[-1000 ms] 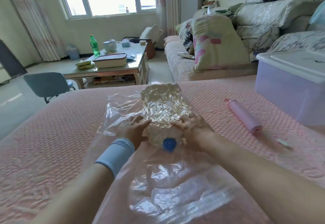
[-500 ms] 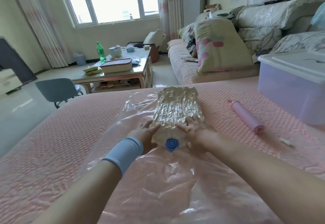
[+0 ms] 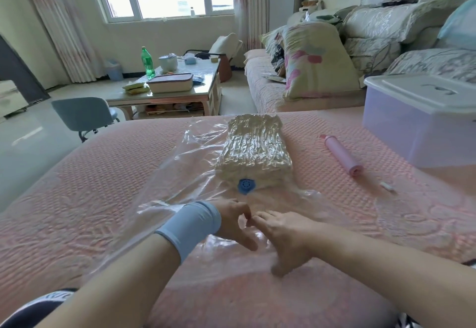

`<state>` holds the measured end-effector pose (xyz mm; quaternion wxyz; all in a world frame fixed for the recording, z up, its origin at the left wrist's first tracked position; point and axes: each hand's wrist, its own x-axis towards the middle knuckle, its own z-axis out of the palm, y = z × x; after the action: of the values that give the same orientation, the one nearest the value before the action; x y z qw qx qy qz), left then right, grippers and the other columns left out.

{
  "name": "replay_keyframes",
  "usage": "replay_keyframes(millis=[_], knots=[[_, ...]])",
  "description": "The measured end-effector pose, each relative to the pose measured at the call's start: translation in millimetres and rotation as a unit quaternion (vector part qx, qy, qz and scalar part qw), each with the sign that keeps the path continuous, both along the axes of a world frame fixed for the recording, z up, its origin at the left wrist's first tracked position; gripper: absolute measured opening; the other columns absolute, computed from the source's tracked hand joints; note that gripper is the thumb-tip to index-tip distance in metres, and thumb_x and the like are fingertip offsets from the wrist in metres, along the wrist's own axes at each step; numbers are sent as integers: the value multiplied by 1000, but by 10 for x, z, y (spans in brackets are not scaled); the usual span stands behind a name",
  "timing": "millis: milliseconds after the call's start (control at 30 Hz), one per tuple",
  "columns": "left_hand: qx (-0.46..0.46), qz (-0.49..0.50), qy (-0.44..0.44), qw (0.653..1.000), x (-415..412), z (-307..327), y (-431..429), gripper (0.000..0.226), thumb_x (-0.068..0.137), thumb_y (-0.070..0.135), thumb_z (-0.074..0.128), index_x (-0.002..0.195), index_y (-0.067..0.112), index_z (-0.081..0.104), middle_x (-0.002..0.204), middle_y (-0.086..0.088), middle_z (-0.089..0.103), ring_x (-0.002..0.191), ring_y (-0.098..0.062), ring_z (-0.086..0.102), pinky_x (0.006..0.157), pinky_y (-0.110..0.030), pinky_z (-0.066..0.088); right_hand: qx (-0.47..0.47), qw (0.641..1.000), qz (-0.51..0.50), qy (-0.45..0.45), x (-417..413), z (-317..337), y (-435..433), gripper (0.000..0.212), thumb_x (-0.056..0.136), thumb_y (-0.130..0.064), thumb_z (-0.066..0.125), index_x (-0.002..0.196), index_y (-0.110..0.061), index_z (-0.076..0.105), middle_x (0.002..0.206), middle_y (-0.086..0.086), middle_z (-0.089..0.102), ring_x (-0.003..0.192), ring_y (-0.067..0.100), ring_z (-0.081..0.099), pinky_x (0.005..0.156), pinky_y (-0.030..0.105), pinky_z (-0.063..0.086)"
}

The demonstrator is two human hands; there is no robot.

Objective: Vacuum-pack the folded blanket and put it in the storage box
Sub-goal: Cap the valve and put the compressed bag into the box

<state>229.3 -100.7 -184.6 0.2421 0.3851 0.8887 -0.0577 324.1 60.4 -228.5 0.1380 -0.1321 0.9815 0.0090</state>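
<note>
The cream folded blanket (image 3: 253, 148) lies shrunk tight inside a clear vacuum bag (image 3: 190, 173) on the pink bed cover. A blue round valve (image 3: 246, 186) sits on the bag at the blanket's near end. My left hand (image 3: 235, 222), with a light blue wristband, and my right hand (image 3: 280, 235) lie side by side on the flat, empty near part of the bag, fingers spread and pressing down. Both hands are a short way in front of the valve and touch neither it nor the blanket. The storage box (image 3: 422, 121), translucent with a white lid on, stands at the right.
A pink hand pump (image 3: 341, 155) lies on the bed right of the blanket, with a small white piece (image 3: 387, 186) near it. Beyond the bed are a coffee table (image 3: 167, 95) with a green bottle, a blue chair (image 3: 85, 116) and a sofa with pillows (image 3: 314, 62).
Both hands have come off the blanket's near end and slid back toward me onto the flat empty plastic. The blanket pack now lies free.
</note>
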Motion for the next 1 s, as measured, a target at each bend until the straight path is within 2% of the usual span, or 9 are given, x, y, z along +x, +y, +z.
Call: replay_keyframes(millis=[133,233,367,467,567,700,800,933,1000], knots=[[3,15,-15,1000,55,59,-59,112,45,82,71,140,42,27,146,12,37,125,-22,47,104,-46,41,16,989,0,145,-93,324,65,43,82,-38,57,124,-29,54,116,-3,67,101,23,66,82,34,50],[76,-11,137,988,-55,187,-61,90,66,60,76,138,30,33,138,6,45,116,-22,53,93,-36,48,38,965,-22,259,-232,524,168,16,86,-33,48,94,-23,57,92,-2,67,81,22,67,68,29,45],[189,34,330,924,-372,457,-83,27,88,32,61,114,36,55,114,7,62,96,-18,61,69,-28,46,69,928,-95,353,-413,703,227,18,85,-37,61,92,-20,60,85,0,66,75,22,66,66,28,41],[211,58,396,892,-543,575,-8,18,94,24,54,106,36,61,101,6,68,84,-19,65,67,-27,44,136,880,-79,449,-519,812,189,46,81,-15,64,126,-17,58,123,11,61,106,31,60,87,42,46],[229,76,430,870,-717,618,107,19,94,19,53,108,30,60,99,5,69,84,-22,67,69,-31,49,191,822,-57,533,-617,900,87,59,73,6,50,127,-16,58,124,18,60,105,36,59,81,42,45],[224,79,434,869,-982,541,185,33,93,25,59,125,28,53,118,2,62,104,-24,61,87,-37,49,214,873,-170,404,-834,924,123,53,66,-3,64,117,-17,56,96,6,68,95,31,67,86,40,44],[229,44,510,828,-1020,466,301,61,80,11,66,135,22,43,130,-6,49,112,-27,49,92,-38,42,215,871,-202,392,-1022,925,312,55,71,1,56,121,-21,60,84,-2,70,94,28,71,78,34,48],[325,-215,541,745,-907,255,545,40,61,-3,61,95,18,65,96,-5,62,82,-24,57,66,-34,49,179,876,-202,400,-1350,805,507,54,76,2,45,120,-24,62,83,0,69,97,30,68,78,37,47],[280,-210,494,796,-907,117,615,28,66,10,63,93,18,63,97,-6,62,85,-26,59,69,-35,49,138,890,-201,386,-1507,709,599,49,80,2,47,120,-22,61,92,3,68,105,33,64,84,39,45]])
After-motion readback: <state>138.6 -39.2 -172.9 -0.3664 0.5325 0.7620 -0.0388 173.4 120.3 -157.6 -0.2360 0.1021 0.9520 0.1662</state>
